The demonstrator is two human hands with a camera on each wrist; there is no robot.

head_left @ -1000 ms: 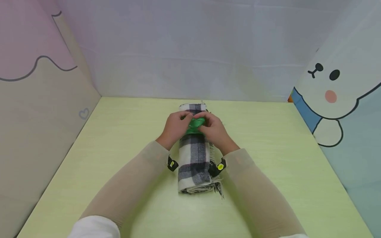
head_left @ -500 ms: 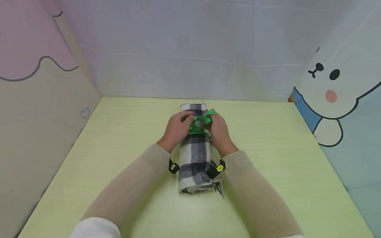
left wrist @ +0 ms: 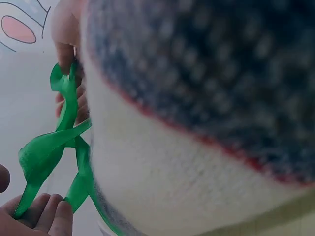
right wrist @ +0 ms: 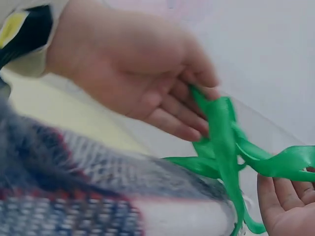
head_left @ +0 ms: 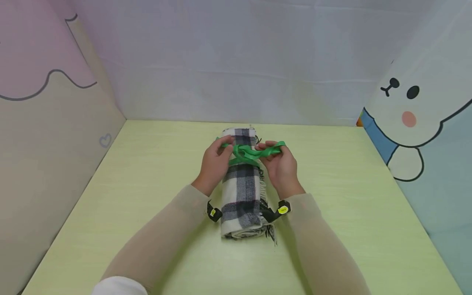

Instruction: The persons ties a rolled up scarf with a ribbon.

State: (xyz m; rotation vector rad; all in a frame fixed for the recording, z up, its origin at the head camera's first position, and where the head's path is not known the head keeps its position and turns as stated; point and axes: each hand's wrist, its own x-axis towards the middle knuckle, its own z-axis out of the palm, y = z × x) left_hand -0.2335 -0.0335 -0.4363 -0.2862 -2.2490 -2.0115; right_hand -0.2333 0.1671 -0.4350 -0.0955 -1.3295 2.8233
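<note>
A rolled-up plaid scarf [head_left: 240, 192], white and dark grey with fringe along its right side, lies lengthwise on the table. Around its upper part runs a green ribbon [head_left: 246, 153], with a looped knot on top. My left hand [head_left: 216, 166] pinches one part of the ribbon at the roll's left side; in the right wrist view the thumb and index finger of that left hand [right wrist: 142, 69] close on it. To the right of the roll, my right hand [head_left: 283, 168] holds the other ribbon length, stretched sideways from the knot. The scarf fills most of the left wrist view.
The pale yellow tabletop [head_left: 155, 164] extends to both sides of the roll. A plain light curtain [head_left: 236, 61] stands along the back edge. Printed cartoon panels [head_left: 416, 123] border the sides. Black straps with yellow marks [head_left: 283, 209] sit at both wrists.
Both hands were close together over the ribbon. My right hand has moved right and drawn a ribbon length out from the knot; my left hand has shifted slightly left. The scarf stays put.
</note>
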